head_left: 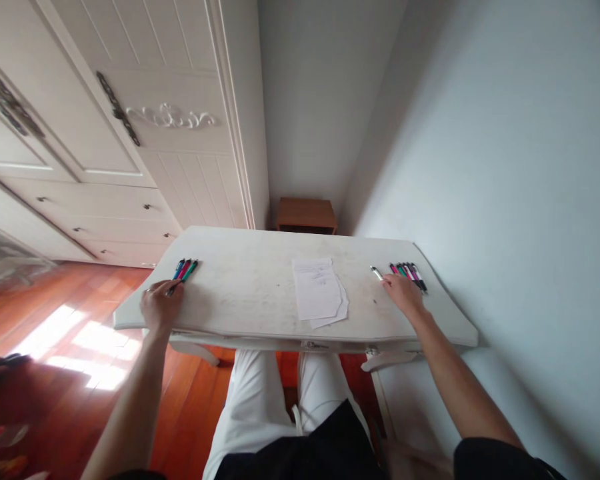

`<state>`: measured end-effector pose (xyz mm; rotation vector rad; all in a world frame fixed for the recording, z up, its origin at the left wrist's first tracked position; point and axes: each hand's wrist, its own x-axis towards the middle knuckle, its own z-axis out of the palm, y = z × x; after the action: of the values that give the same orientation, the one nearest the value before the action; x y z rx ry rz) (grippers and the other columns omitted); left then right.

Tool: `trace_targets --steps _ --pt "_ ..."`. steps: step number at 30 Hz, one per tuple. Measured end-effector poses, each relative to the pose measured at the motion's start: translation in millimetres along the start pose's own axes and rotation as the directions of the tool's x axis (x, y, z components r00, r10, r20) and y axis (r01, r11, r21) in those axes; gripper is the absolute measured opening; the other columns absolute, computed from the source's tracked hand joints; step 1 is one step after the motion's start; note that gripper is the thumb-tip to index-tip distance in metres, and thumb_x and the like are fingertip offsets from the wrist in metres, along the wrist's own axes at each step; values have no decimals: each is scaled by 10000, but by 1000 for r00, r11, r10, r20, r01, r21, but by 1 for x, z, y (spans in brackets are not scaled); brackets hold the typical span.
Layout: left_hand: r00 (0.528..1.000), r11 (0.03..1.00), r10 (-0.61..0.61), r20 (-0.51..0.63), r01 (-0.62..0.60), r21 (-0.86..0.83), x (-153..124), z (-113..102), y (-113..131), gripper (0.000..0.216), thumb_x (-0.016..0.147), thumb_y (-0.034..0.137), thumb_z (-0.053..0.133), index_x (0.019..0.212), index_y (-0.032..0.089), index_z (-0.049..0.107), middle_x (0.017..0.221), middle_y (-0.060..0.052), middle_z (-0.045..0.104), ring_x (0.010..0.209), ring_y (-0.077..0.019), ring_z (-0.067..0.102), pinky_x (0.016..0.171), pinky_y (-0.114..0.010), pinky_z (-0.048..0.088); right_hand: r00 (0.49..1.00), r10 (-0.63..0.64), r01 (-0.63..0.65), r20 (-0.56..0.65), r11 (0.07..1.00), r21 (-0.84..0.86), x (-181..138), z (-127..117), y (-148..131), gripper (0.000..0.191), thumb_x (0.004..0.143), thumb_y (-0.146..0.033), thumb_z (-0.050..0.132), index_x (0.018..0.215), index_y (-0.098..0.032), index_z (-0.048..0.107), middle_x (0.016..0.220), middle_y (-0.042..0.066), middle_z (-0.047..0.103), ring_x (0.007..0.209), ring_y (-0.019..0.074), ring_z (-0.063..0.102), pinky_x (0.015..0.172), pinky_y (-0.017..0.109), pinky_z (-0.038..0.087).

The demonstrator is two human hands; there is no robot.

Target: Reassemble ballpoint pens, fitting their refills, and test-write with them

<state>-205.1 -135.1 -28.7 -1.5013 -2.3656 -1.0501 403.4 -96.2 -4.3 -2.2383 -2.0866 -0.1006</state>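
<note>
Black top (pixel 300 460) and white trousers (pixel 265 393) lay nearest. Pale wall (pixel 505 167) rose right, white wardrobe (pixel 190 87) left. White desk (pixel 245 287), flat, smudged, bore paper sheets (pixel 317 290). Right hand (pixel 401 293) pinched white pen (pixel 377 273) beside right-side pens (pixel 409 273), fingers nearly closed. Left hand (pixel 163 305), fingers curled over green pen (pixel 191 270) near desk's left end; firm grip unclear. Pens looked light, stiff, slick; mid-barrel seemed best hold.
</note>
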Motion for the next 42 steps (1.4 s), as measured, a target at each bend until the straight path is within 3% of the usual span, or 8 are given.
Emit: trace_targets --steps 7,15,26,33,35,37,40,42 --pt "999 996 -40 2 40 83 3 3 1 294 790 352 606 998 194 742 1001 -73 695 900 -269 551 862 -397 438 975 209 -206 -79 977 48 -9 -7 16 298 910 -315 476 917 -199 750 909 141 713 718 225 623 609 321 401" --pt "998 972 27 55 -40 233 -1 0 9 312 871 322 505 1003 171 744 1203 -107 672 1051 -311 541 870 -444 400 979 -33 89 -203 957 276 -33 16 -7 271 879 -244 472 939 -172 726 957 99 705 812 191 616 735 283 441" --pt "992 990 81 -97 -69 122 -6 0 9 259 877 264 499 962 159 720 1129 -80 711 1025 -259 563 944 -402 344 927 78 144 -366 828 542 -74 36 -31 291 869 -286 477 916 -152 731 894 100 704 733 193 612 716 304 467" --pt "967 974 -198 -159 175 -146 4 -8 28 245 799 286 582 941 150 727 891 -51 710 800 -199 569 869 -360 406 924 61 162 -378 832 531 -76 33 -33 288 873 -277 471 916 -162 732 882 97 704 726 196 608 715 310 469" --pt "944 880 -319 -87 261 -397 6 -8 44 260 759 290 627 952 144 722 841 -34 689 745 -176 548 735 -306 433 924 58 164 -378 833 528 -77 32 -34 286 876 -275 472 915 -160 731 882 94 703 735 197 611 718 309 470" --pt "920 679 -371 126 361 -639 6 -4 65 291 738 300 663 978 140 705 836 -23 667 729 -147 541 684 -270 424 927 54 160 -372 838 521 -77 32 -34 282 879 -271 476 924 -162 732 889 90 701 742 196 611 733 310 472" --pt "893 579 -253 373 448 -681 4 5 101 270 751 400 687 896 173 698 766 -15 654 597 -113 517 592 -260 430 934 70 126 -351 853 507 -73 34 -34 276 868 -267 493 956 -161 732 931 97 690 755 198 604 774 330 478" --pt "758 334 -38 651 623 -707 1 14 128 219 839 409 627 856 197 682 787 -18 653 571 -98 502 594 -271 438 939 88 102 -332 852 514 -69 35 -34 276 855 -275 511 971 -155 731 963 111 673 787 210 601 798 354 485"
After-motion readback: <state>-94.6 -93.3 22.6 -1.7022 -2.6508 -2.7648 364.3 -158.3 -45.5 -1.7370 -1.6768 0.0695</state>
